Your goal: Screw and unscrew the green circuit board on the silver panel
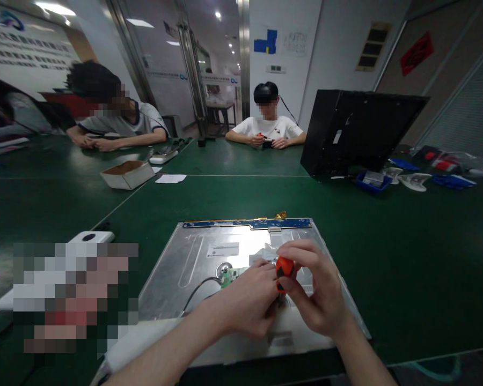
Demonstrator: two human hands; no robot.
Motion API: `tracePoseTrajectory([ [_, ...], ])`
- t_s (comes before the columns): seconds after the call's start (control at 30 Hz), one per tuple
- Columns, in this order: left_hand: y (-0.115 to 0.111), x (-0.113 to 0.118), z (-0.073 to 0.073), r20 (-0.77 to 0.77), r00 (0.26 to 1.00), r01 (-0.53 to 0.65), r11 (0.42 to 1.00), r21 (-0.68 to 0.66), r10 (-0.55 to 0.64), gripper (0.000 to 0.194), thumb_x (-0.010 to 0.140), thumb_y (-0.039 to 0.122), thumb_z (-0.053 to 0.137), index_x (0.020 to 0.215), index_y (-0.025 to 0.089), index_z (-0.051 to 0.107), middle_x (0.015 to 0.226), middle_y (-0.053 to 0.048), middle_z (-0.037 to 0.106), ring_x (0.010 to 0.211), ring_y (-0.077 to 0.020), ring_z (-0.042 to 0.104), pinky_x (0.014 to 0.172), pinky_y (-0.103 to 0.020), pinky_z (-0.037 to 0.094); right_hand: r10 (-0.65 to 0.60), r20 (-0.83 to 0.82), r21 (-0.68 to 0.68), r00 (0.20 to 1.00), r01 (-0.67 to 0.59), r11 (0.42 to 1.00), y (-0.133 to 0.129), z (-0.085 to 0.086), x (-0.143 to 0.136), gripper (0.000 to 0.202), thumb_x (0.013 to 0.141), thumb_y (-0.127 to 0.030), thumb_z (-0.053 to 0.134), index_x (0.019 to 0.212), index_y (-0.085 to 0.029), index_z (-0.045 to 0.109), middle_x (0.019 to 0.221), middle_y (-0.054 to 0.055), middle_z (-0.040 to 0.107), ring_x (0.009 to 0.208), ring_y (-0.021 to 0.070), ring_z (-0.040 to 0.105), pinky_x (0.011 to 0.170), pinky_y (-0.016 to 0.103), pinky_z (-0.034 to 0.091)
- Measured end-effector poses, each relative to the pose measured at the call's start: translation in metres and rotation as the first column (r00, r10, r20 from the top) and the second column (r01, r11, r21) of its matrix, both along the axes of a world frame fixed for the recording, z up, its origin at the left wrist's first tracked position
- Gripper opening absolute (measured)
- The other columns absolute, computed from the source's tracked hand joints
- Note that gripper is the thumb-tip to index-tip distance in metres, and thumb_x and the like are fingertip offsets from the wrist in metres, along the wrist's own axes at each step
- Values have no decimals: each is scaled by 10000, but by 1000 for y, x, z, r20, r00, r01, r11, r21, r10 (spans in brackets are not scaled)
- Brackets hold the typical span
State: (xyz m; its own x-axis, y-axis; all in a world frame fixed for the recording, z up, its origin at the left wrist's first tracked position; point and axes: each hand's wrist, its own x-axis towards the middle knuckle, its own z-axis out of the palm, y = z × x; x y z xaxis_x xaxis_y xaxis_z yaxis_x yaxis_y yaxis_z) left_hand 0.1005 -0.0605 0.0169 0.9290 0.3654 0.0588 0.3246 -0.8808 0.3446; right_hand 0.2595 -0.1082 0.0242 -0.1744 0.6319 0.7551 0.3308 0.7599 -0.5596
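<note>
In front of me lies a silvery metal display panel (pixel 193 249), with a blue circuit strip (pixel 225 224) along its far edge. My right hand (pixel 320 292) grips the orange and black handle of a screwdriver (pixel 284 267) between thumb and fingers, over the panel's right half. Close against it, my left hand (pixel 245 295) rests low over the panel with fingers curled; whatever they hold is hidden. Just left of those fingers a small green circuit board (pixel 227 275) shows, and a black cable (pixel 195 292) runs from it. My hands cover the screwdriver's tip.
A black monitor casing (pixel 358 128) stands at the back right, beside a blue tray (pixel 372 182) of small parts. Further left are an open cardboard box (pixel 126 176) and a paper slip (pixel 171 178). Two people sit across the green table (pixel 406 257). A blurred-out patch covers items at left.
</note>
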Motion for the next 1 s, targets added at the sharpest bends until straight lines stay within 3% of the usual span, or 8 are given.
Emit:
tracePoseTrajectory([
  [0.13,2,-1,-1,-9,1000,22,999,-49,-23,113,697,130,583,782,189,537,802,-35,604,830,-230,552,785,-361,460,28,95,4,995,-29,1000,-1,6,-3,391,894,-115,477,1274,-208,492,1052,63,612,883,168,594,703,289,513],
  [0.33,3,1,-1,27,999,30,999,-15,-29,94,703,136,581,741,185,510,798,-28,593,793,-207,545,766,-344,456,-80,104,154,991,64,986,0,0,-4,391,830,-158,613,1192,-211,473,917,34,600,820,183,601,679,305,514],
  [0.47,2,1,-1,41,999,16,1000,9,-16,100,700,137,567,704,185,480,770,-33,582,757,-204,539,748,-353,449,-186,121,182,975,163,970,-1,-1,-2,391,835,-143,600,1210,-222,523,974,54,565,823,183,587,654,308,502],
  [0.6,1,1,-1,57,998,12,1000,14,-13,99,682,124,568,705,183,491,769,-36,587,734,-201,539,757,-366,443,-149,153,141,977,128,982,-1,1,-2,460,856,-137,531,1309,-203,491,1031,77,565,884,198,584,697,325,510],
  [0.83,2,2,0,-8,1000,12,1000,19,-12,81,690,124,577,753,174,564,837,-65,616,802,-233,569,791,-386,444,-151,78,124,986,140,982,3,-8,5,489,855,-116,470,1334,-199,418,926,51,585,775,184,570,590,301,486],
  [1.0,2,1,0,-7,1000,13,1000,11,-13,123,701,125,586,809,182,578,876,-61,623,834,-239,577,839,-406,434,-220,21,198,975,212,957,3,-10,6,437,818,-143,580,1229,-222,454,921,47,554,831,205,570,631,327,507],
])
